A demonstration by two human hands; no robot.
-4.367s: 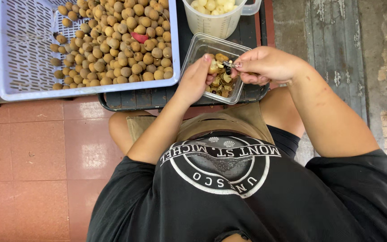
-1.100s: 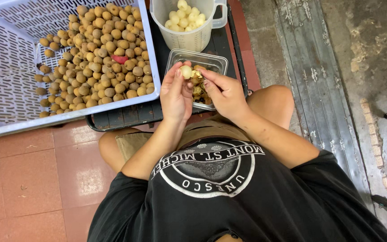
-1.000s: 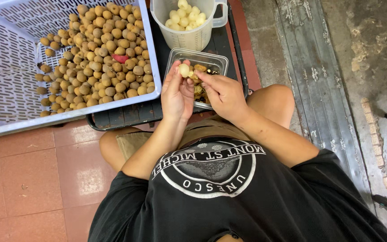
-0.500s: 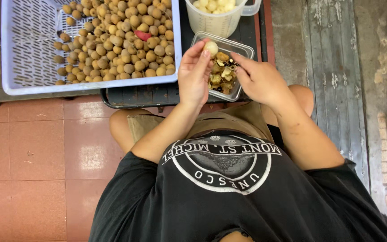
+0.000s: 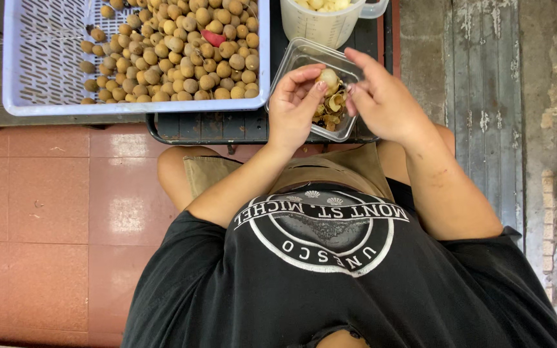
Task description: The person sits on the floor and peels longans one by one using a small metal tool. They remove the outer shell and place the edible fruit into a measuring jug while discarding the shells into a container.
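Small round pale fruit (image 5: pixel 328 80), partly peeled, pinched between thumb and fingertips of the left hand (image 5: pixel 293 106), held just above the clear plastic tub (image 5: pixel 294 57). Inside the tub, a heap of brown peel pieces (image 5: pixel 331 109), directly under the fruit. Right hand (image 5: pixel 385 103) just beside the fruit, fingers loosely spread and a little curled, fingertips near the fruit; touching or not, cannot tell. Nothing seen in the right hand.

Tub resting on a dark flat tray (image 5: pixel 214 127), near edge of the tub close to the tray's front edge, just over the knees. Left of the tub, a lavender slotted basket (image 5: pixel 40 58) with many brown round fruits (image 5: pixel 182 51) piled toward its right side, and one red piece (image 5: pixel 213 37) among them; left part of the basket mostly bare. Basket's right wall just beside the left hand, little room there. Behind the tub, a translucent measuring jug (image 5: pixel 320 26) holding pale peeled fruits (image 5: pixel 320 4), close to the tub's far rim.

Reddish floor tiles (image 5: pixel 46 212) on the left side, weathered grey boards (image 5: pixel 485 96) on the right.
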